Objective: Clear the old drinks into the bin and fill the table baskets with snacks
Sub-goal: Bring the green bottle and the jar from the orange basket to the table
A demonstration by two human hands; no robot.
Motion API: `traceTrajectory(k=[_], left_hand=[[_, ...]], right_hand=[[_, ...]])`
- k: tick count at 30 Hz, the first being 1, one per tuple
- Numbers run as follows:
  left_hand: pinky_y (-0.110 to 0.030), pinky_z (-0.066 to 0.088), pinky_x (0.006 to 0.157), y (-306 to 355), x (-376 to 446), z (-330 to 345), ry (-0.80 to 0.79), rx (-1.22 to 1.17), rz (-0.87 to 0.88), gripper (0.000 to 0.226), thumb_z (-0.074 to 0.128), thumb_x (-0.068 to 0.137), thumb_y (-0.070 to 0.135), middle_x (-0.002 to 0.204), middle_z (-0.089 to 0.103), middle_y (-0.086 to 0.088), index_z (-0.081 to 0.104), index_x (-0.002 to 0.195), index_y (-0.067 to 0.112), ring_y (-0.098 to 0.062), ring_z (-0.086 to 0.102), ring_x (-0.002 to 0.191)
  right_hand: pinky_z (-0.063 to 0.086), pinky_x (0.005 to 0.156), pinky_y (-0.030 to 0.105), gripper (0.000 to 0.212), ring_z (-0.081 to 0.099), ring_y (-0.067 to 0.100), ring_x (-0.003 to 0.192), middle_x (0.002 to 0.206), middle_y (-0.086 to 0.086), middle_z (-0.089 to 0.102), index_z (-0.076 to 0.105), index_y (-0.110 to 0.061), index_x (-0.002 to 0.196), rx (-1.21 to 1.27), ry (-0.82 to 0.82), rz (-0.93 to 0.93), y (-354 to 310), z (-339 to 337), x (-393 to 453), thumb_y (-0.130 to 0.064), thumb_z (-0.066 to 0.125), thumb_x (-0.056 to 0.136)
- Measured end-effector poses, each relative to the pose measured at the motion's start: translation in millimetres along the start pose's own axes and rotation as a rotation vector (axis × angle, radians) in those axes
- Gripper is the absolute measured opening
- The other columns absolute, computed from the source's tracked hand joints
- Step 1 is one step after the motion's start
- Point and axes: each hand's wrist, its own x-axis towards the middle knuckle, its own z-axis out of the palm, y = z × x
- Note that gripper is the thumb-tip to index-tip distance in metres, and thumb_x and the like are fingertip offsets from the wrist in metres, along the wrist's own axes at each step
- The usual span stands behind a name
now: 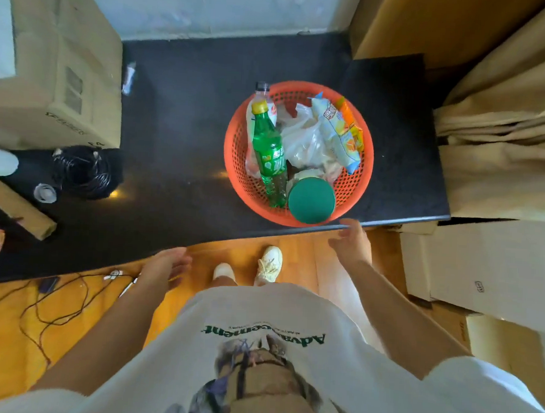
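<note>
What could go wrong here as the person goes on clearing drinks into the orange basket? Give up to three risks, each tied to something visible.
1. The orange basket sits near the dark surface's front edge; a knock from the right hand could tip it off.
2. The green bottle leans on the pile and may roll out if more goes in.
3. Loose cables lie on the floor near the shoes, a possible trip hazard.

Both arms bare, reaching forward and down from white short sleeves. Left hand [165, 268] hangs lower, fingers loosely curled, holding nothing. Right hand [352, 241] reaches further forward, fingers spread and relaxed, palm facing inward, also holding nothing.
</note>
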Motion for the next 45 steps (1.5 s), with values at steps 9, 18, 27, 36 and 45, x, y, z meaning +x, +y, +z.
traceTrajectory(k=[9, 18, 27, 36, 45], left_hand=[[-0.043, 0.041, 0.102, 106, -5, 115, -0.288, -0.161, 0.161, 0.043, 0.044, 0.094, -0.003, 0.131, 0.052, -0.024, 0.038, 0.137, -0.002, -0.034, 0.048, 0.126], [-0.037, 0.035, 0.103, 129, 38, 194, -0.204, -0.120, 0.152, 0.061, 0.072, 0.079, 0.015, 0.134, 0.052, -0.002, 0.044, 0.133, 0.016, -0.017, 0.047, 0.109], [-0.049, 0.042, 0.102, 132, 48, 205, -0.153, -0.066, 0.205, 0.050, 0.072, 0.079, 0.015, 0.111, 0.059, 0.006, 0.048, 0.120, 0.030, -0.025, 0.054, 0.118], [-0.036, 0.043, 0.086, 128, 42, 179, -0.311, -0.027, 0.256, 0.040, 0.070, 0.082, 0.021, 0.122, 0.059, 0.003, 0.050, 0.115, 0.031, -0.025, 0.056, 0.117], [-0.033, 0.056, 0.080, 136, -14, 89, -0.710, -0.020, 0.461, 0.043, 0.066, 0.075, 0.024, 0.107, 0.070, 0.008, 0.054, 0.115, 0.032, -0.015, 0.069, 0.098]], right_hand=[[0.034, 0.103, 0.047, 0.099, 0.034, 0.029, 0.131, 0.144, 0.002, 0.034, 0.026, -0.029, 0.143, -0.592, -0.089, -0.507, -37, -20, 74, -0.015, 0.081, 0.062], [0.023, 0.115, 0.040, 0.118, 0.024, 0.012, 0.140, 0.154, -0.016, 0.019, 0.007, -0.042, 0.143, -0.639, -0.332, -0.748, -37, -26, 118, -0.030, 0.086, 0.055], [0.035, 0.099, 0.027, 0.104, 0.031, -0.001, 0.117, 0.126, -0.024, 0.035, 0.028, -0.033, 0.137, -0.121, -0.306, -0.663, -41, -21, 102, -0.014, 0.083, 0.050], [0.051, 0.082, 0.045, 0.072, 0.057, 0.026, 0.114, 0.120, 0.009, 0.059, 0.041, -0.007, 0.128, 0.742, -0.243, -0.374, -49, -43, 42, -0.012, 0.071, 0.063], [0.055, 0.079, 0.037, 0.047, 0.064, 0.028, 0.106, 0.118, 0.014, 0.065, 0.056, -0.011, 0.123, 1.188, -0.106, -0.182, -36, -23, -53, -0.030, 0.047, 0.081]])
